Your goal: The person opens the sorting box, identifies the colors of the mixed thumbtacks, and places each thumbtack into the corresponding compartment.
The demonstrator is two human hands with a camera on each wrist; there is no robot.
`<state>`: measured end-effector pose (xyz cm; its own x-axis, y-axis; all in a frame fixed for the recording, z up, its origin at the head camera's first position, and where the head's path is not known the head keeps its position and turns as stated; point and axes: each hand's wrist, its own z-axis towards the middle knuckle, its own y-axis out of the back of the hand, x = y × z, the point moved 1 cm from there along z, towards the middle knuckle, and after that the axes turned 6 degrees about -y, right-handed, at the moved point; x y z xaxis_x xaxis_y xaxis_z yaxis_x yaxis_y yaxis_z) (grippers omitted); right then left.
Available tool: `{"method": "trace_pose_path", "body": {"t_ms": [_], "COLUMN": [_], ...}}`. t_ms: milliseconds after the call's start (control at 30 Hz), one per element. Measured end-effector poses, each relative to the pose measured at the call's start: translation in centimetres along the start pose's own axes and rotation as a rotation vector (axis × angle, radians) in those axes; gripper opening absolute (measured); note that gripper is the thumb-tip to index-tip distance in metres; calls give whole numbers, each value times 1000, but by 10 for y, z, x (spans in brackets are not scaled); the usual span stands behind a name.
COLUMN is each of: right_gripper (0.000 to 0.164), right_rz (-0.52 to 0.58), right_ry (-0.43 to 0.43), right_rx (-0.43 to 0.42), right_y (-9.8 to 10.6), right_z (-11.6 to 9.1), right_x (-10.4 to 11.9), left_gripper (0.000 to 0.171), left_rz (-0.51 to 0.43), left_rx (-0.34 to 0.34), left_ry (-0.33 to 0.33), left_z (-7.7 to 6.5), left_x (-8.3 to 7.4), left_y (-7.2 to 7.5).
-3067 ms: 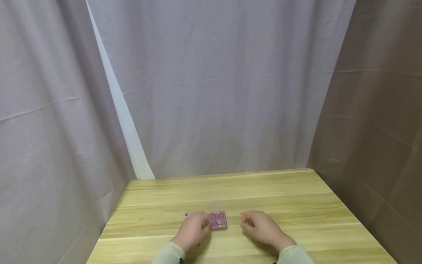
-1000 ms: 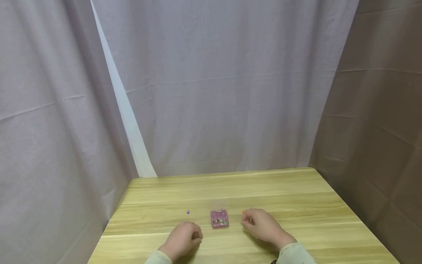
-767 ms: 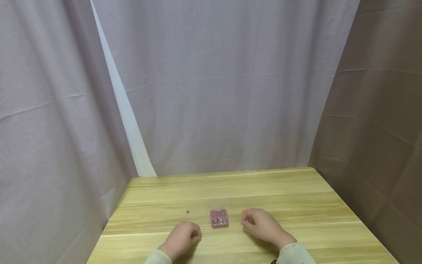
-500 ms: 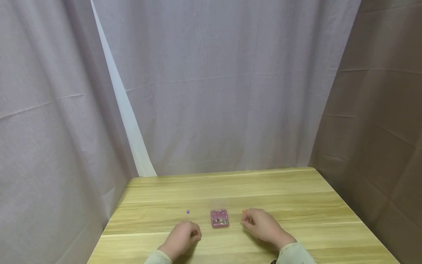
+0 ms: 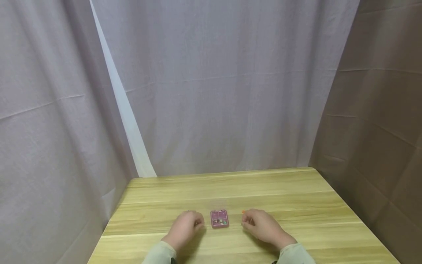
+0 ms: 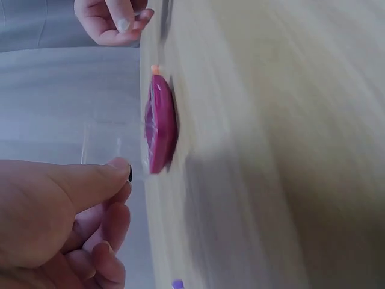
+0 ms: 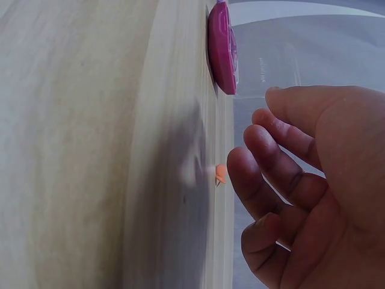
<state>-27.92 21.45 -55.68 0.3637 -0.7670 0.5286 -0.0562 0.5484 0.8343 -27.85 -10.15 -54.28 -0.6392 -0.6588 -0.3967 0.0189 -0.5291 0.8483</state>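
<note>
In the head view a small magenta compartment box (image 5: 219,225) lies between the hands, its clear lid (image 6: 111,135) raised. Small pieces, one of them green (image 5: 225,222), sit in its front compartments. My left hand (image 5: 185,228) is just left of the box, above the table; thumb and index finger pinch a tiny black piece (image 6: 130,173), mostly covered by the fingertips. My right hand (image 5: 262,225) stays to the right of the box, fingers loosely bent and holding nothing. Close by its fingertips lies a small orange piece (image 7: 221,174).
A small purple piece (image 6: 177,283) lies on the table near my left hand, nearly hidden behind it in the head view. The wood-grain table (image 5: 263,190) reaches back to grey curtains (image 5: 211,91), which also hang on both sides.
My left hand first drew back from the box toward the front left, paused there, then came forward and right again. A dark speck near the left wrist is gone from the table. My right hand stays put.
</note>
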Motion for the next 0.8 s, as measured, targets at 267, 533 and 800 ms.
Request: {"method": "trace_pose_path", "body": {"t_ms": [267,533,800], "right_gripper": [4,10,9], "right_rz": [10,18,30], "right_ry": [-5,-6,-14], "right_rx": [-5,8,8], "right_y": [3,4,4], "right_z": [-3,-6,-7], "right_x": [1,-1,-4], "left_gripper": [9,8,4], "left_rz": [23,14,9], "left_rx": [-8,15,18], "left_ry": [15,19,26], "left_z": [24,32,35], "left_x": [-10,-16,-19], "left_y": [-11,-19,-23]}}
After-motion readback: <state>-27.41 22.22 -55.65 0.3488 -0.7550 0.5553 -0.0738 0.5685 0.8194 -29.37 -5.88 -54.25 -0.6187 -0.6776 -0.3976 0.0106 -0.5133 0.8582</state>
